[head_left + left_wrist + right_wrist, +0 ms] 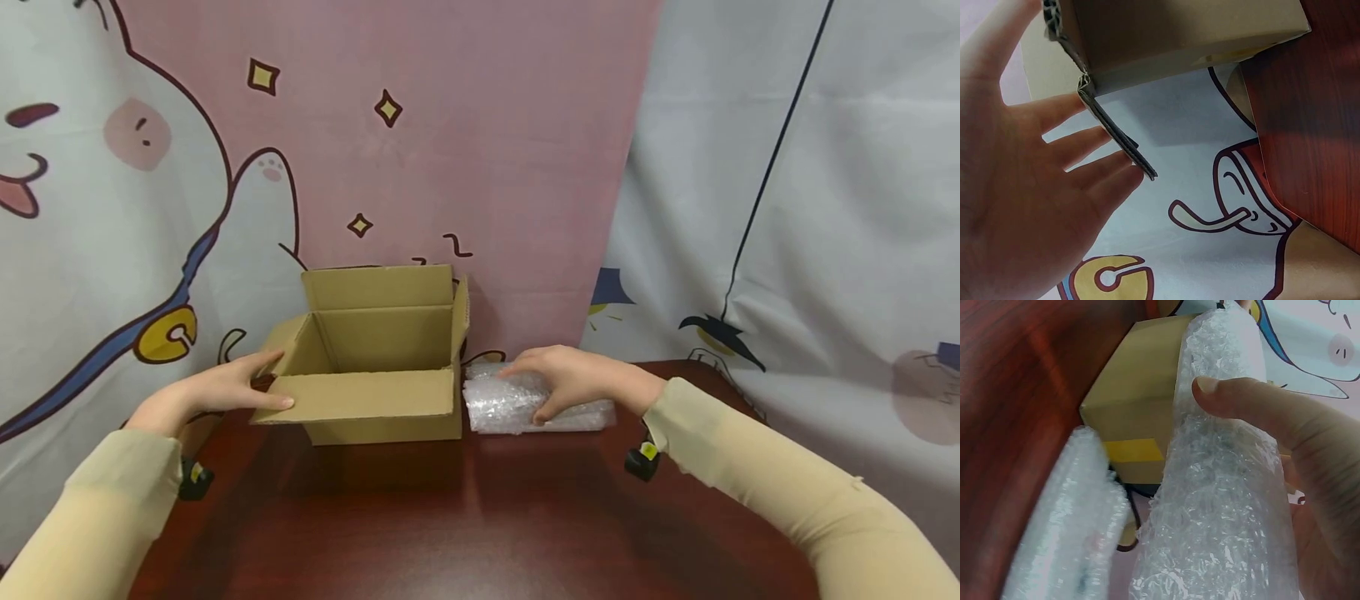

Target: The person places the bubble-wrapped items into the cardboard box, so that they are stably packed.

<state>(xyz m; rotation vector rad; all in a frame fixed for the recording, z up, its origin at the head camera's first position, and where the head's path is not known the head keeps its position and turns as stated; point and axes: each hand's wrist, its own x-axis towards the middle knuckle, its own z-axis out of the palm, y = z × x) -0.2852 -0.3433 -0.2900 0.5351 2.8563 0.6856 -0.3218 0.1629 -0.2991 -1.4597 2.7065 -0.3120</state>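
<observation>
An open cardboard box (pixel 382 431) stands on the table with its flaps spread. My left hand (pixel 213 392) is at its left front corner, the thumb lying on the front flap (pixel 375 395). In the left wrist view, the fairly straight fingers of that hand reach behind the edge of a flap (pixel 1113 131). My right hand (pixel 570 375) grips a roll of bubble wrap (pixel 1222 500) to the right of the box, thumb on one side and fingers mostly hidden behind it. Beside this roll lies another bubble wrap bundle (pixel 1063 531).
The dark red wooden table (pixel 480 525) extends in front of the box and the bubble wrap. Close behind them hangs a printed cloth (pixel 510 167) with a cartoon animal. Yellow tape (pixel 1135 450) crosses the box's side.
</observation>
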